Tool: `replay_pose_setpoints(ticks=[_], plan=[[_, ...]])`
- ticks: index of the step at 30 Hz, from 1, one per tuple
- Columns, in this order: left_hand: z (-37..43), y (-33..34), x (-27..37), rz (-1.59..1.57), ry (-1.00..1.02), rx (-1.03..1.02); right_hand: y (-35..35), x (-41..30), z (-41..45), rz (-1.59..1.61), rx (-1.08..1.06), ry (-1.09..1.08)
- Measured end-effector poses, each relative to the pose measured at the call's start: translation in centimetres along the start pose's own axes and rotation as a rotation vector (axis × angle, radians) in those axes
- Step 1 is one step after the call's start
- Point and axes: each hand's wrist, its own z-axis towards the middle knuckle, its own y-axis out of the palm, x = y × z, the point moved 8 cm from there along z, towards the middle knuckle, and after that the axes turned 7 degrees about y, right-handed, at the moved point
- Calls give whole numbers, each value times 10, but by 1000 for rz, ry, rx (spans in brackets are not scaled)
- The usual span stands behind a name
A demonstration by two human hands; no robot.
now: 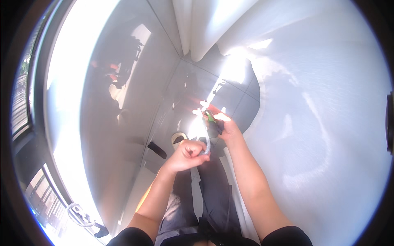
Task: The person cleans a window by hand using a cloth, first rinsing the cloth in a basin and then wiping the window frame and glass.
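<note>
My left hand (189, 156) is closed around a grey braided cord (208, 141), its fist turned toward my right hand. The cord rises from that fist in a narrow bend toward the fingers of my right hand (227, 123). In the right hand sits a small dark object (219, 126) with a bright green part (211, 117); its exact kind cannot be made out. Strong sunlight washes out the right fingertips and the upper end of the cord. Both hands are held above my legs, over the floor.
A glossy wall panel (129, 101) with reflections stands left, below a sunlit window ledge (69, 77). On the ledge lies another looped cord (70, 212) beside a dark item (101, 231). White curtains (200, 30) hang ahead. A broad pale surface (307, 123) curves along the right, above floor tiles (243, 103).
</note>
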Motion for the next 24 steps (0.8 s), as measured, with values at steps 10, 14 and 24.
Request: replay_pose_setpoints(ticks=[10,14,24], plan=[[-143,125,331,-279,474,-623,225,-10,-76,-73,171,25],[-192,62,358,-192,235,-30,349,-19,-113,-810,240,-116],[-353,-117,261,1307,-647,1059,475,49,-57,-1215,292,-197]])
